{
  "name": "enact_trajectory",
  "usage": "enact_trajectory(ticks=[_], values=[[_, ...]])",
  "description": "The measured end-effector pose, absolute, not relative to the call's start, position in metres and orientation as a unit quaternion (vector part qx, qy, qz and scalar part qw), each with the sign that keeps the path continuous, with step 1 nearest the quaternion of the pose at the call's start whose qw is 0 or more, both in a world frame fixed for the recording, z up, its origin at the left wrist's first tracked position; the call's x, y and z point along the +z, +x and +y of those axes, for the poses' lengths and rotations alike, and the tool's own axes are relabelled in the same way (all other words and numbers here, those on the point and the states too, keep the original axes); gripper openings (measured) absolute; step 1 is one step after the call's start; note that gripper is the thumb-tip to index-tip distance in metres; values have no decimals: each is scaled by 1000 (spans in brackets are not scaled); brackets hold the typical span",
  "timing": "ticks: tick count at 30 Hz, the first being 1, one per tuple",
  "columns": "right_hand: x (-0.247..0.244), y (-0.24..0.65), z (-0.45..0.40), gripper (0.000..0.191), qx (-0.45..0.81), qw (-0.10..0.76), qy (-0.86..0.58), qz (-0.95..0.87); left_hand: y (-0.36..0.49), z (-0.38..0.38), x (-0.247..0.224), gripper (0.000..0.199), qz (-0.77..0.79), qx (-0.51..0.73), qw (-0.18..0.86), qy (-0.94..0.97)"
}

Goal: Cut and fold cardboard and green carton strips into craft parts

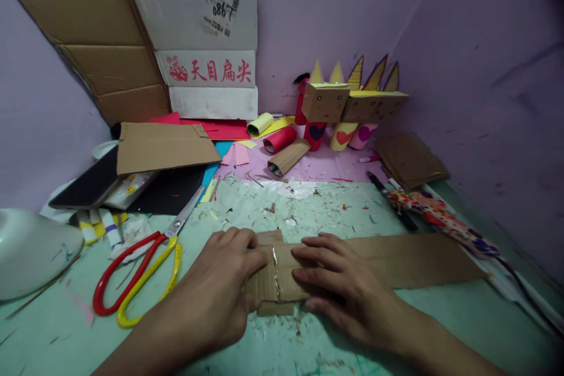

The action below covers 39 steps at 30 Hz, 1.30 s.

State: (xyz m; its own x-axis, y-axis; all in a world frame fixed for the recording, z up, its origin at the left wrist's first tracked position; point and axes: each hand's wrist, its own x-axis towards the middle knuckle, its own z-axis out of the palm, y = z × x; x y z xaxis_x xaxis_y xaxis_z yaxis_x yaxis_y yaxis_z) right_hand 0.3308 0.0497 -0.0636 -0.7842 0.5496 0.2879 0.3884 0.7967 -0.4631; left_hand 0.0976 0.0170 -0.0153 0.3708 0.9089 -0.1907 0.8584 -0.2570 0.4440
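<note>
A long brown cardboard strip lies across the table in front of me. At its left end sit smaller cardboard pieces, and a shiny, clear glue-like line runs along the seam. My left hand is closed on the cardboard at that end, thumb and fingers curled around its edge. Stretched over the strip just right of the seam, my right hand rests with its fingers apart and pressed lightly on the surface. Both palms face down, hiding part of the cardboard.
Scissors with red and yellow handles lie open at left, near a white bowl-like object. Cardboard figures and paper tubes stand and lie behind. A colourful corded object lies at right. Paper scraps litter the table.
</note>
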Motion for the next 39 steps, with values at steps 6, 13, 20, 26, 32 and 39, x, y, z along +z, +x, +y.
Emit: enact_trajectory(ticks=[6, 13, 20, 26, 32, 39], values=[[-60, 329, 53, 26, 194, 208, -256, -924, 90, 14, -35, 46, 588, 87, 255, 763], [-62, 328, 56, 26, 177, 239, -246, -923, 74, 10, -76, 50, 509, 114, 129, 843], [-72, 324, 70, 24, 96, 213, -193, -953, 75, 14, -88, 31, 475, 121, 97, 866], [-71, 325, 69, 22, 106, 223, -186, -951, 81, 15, -85, 32, 467, 127, 65, 873], [-55, 323, 58, 20, 188, 194, -254, -929, 81, 19, -51, 42, 485, 95, 172, 852], [-60, 323, 50, 17, 224, 238, -260, -908, 83, 14, -31, 24, 498, 154, 248, 817]])
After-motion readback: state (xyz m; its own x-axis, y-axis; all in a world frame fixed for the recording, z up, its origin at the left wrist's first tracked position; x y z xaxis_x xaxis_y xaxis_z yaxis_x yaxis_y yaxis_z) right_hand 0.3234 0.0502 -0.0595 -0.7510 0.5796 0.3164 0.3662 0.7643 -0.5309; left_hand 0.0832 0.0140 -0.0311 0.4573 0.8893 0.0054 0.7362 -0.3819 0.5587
